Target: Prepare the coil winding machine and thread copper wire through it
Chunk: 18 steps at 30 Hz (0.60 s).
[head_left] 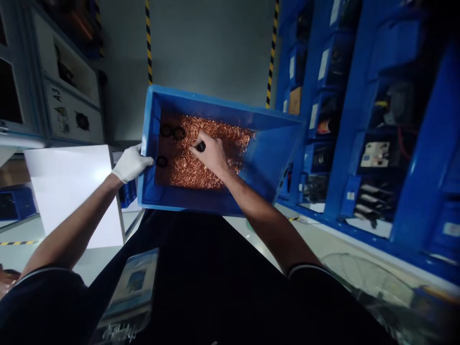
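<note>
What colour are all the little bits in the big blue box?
The little bits are shiny copper-orange, and they show best in the head view.

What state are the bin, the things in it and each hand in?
Blue rectangular plastic bin: open-topped, partly filled.
Small shiny copper-coloured metal pieces: loose, heaped.
Three black rings: lying at the bin's left end.
White-gloved left hand: gripping the bin's rim.
Bare right hand: pinching a small black object.
</note>
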Tool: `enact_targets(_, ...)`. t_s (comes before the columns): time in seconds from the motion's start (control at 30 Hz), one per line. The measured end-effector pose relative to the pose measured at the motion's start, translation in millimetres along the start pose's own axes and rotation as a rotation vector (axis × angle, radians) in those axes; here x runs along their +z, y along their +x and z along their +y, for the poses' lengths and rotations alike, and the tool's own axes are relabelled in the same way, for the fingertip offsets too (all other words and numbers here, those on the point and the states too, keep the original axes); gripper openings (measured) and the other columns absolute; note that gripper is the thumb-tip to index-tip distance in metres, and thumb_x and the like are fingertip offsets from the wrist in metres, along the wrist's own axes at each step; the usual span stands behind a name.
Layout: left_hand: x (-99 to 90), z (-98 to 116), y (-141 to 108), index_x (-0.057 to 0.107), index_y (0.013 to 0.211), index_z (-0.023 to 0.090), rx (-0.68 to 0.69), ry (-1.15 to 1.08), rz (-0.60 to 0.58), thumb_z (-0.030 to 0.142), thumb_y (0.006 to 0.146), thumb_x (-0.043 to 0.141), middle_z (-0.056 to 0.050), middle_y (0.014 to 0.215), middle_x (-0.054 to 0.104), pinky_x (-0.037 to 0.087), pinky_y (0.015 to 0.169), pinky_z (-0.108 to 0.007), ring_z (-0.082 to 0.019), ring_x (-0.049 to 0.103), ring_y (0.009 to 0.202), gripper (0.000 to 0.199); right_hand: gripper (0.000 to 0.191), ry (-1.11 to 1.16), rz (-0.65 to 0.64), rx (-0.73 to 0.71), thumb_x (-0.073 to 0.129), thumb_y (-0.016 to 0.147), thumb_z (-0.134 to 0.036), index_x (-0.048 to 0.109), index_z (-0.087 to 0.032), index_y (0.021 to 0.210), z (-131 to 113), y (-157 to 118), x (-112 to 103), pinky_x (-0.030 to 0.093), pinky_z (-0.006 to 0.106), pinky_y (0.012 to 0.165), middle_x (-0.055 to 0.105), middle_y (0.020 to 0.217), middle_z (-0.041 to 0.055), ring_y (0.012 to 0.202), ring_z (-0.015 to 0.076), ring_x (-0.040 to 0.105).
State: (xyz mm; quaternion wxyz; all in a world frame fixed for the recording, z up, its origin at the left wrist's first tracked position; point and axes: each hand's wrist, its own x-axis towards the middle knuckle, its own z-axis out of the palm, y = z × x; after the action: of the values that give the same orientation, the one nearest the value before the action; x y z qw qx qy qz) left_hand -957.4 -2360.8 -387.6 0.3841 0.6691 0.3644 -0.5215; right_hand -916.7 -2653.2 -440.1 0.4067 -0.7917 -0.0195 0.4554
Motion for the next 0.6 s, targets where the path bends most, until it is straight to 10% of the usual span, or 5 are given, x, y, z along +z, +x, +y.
enact_targets(0.27,14.2,-22.7,-59.9,0.074,0.091,0.015,0.143,0.096,0.019,0.035,0.063,0.070,-0.002,0.076,0.069,0.042,0.062,-0.027,-0.017,0.059,0.070,0.035,0.055,-0.230,0.079,-0.073,0.086,0.092,-0.040,0.067,-0.016,0.138,-5.5,-5.2,56.3,0.048,0.064,0.129,0.054,0.148,0.0166,0.148,0.0364,0.052)
enact_targets(0.43,6.2,-21.1,-67.8,0.076,0.096,0.014,0.208,0.157,0.053,0.034,0.064,0.071,-0.003,0.074,0.067,0.042,0.065,-0.029,-0.016,0.056,0.067,0.037,0.062,-0.243,0.088,-0.115,0.087,0.089,-0.042,0.063,-0.013,0.138,-21.7,-5.6,58.7,0.055,0.062,0.122,0.054,0.150,0.0190,0.140,0.0371,0.060)
enact_targets(0.6,-1.3,-45.5,-82.3,0.074,0.089,0.016,0.252,0.206,0.101,0.034,0.066,0.071,-0.002,0.071,0.066,0.041,0.063,-0.031,-0.018,0.057,0.066,0.030,0.058,0.147,0.199,-0.107,0.083,0.088,-0.042,0.058,-0.020,0.135,-35.8,-71.4,57.0,0.062,0.059,0.111,0.069,0.127,0.0112,0.119,0.0289,0.069)
